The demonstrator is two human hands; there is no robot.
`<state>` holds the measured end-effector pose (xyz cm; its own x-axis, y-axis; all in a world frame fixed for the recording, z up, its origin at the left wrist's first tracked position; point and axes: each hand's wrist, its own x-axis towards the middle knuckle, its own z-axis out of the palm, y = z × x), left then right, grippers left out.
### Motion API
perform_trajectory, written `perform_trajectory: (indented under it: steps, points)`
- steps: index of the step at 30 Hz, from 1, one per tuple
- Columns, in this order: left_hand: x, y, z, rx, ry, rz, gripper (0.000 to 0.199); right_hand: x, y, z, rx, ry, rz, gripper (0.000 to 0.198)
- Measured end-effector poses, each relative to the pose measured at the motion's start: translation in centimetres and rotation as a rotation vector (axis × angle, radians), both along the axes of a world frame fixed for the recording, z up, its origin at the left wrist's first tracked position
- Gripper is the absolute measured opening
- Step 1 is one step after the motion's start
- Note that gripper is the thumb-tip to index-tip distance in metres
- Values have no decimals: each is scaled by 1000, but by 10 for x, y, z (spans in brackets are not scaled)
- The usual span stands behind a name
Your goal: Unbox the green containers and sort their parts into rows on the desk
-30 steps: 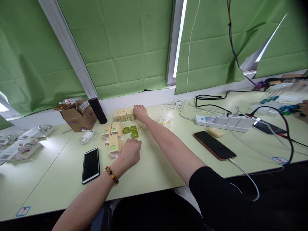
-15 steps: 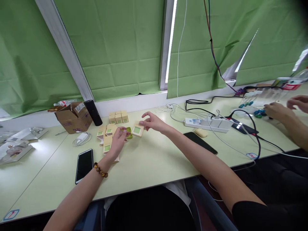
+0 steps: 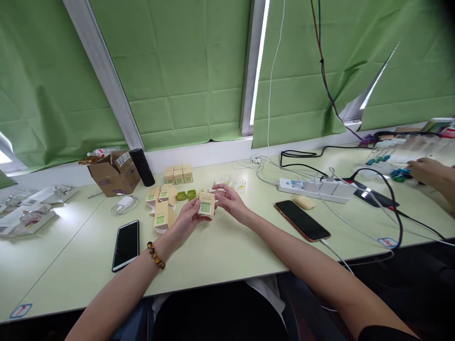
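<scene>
a small cream cardboard box with a green square panel [image 3: 206, 204] is held above the pale yellow-green tabletop [image 3: 213, 255], its panel towards the camera. the left hand [image 3: 187, 220], below an amber-and-brown beaded bracelet [image 3: 156, 255], has thumb and fingers closed around the box's left and lower side; the right hand [image 3: 232, 204] has its fingers loosely bent at the right edge, and whether they pinch it i cannot tell. from the box, small green square trays [image 3: 192, 194] sit just beside at ten o'clock, three similar cream boxes with pale flaps [image 3: 162, 211] at nine, a neat row of cream boxes [image 3: 178, 175] near eleven, and small clear plastic cups [image 3: 241, 183] at two. farther out, a white-edged black phone [image 3: 127, 245] lies at eight o'clock, a brown-edged black phone [image 3: 302, 220] at three, and a brown cardboard carton [image 3: 115, 177] towards ten.
</scene>
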<state>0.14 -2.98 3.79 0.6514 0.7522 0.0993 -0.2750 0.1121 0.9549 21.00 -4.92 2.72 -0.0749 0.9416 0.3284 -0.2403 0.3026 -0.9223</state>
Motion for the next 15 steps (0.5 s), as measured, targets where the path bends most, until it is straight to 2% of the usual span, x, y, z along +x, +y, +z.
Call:
perform_trajectory:
  steps: [4,8,15]
  points:
    - [-4,-1,-6,-34,-2,5,46,-4,-4,-9,52,-69,5,59]
    - [-10,1,-9,-25,45,41,54,-1,-3,-10,59,-132,56,62]
    - [-11,9,-26,263,213,88,53,11,6,-13,118,-223,111,67]
